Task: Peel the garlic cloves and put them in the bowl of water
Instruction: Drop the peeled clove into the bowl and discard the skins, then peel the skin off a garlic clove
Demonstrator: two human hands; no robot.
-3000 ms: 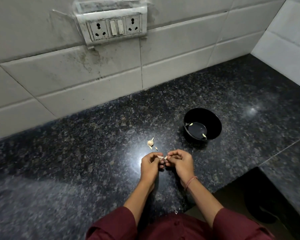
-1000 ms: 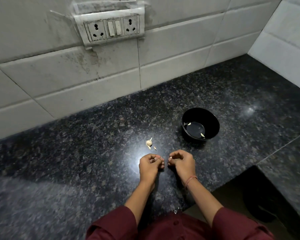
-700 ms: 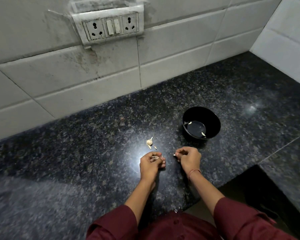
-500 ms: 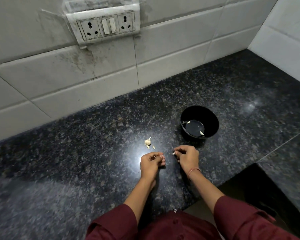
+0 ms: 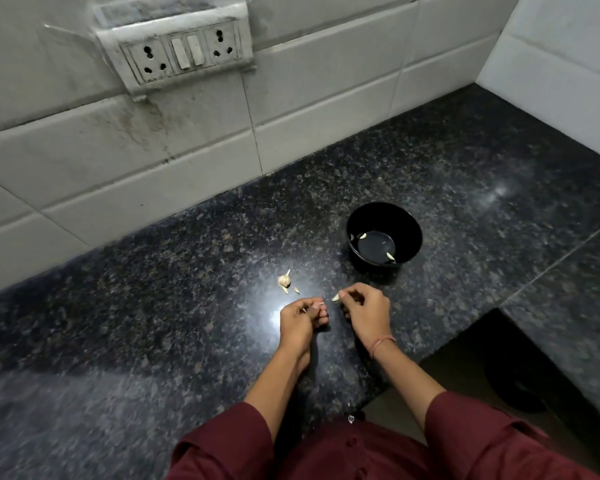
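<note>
My right hand (image 5: 364, 311) pinches a pale garlic clove (image 5: 335, 297) between thumb and fingertip, just above the black granite counter (image 5: 153, 306). My left hand (image 5: 300, 318) sits beside it with fingers curled round bits of garlic skin (image 5: 321, 304). A black bowl (image 5: 413, 225) holding water stands beyond my right hand, with two peeled cloves (image 5: 364, 235) floating in it. A small garlic piece with a stem (image 5: 284, 279) and loose scraps lie on the counter just beyond my left hand.
White wall tiles run along the back and right of the counter, with a socket and switch plate (image 5: 184, 53) at upper left. The counter edge drops to a dark floor (image 5: 499, 368) at lower right.
My hands have pulled apart: the right hand now carries the clove alone and has moved slightly toward the bowl. The left hand stays in place with the skin.
</note>
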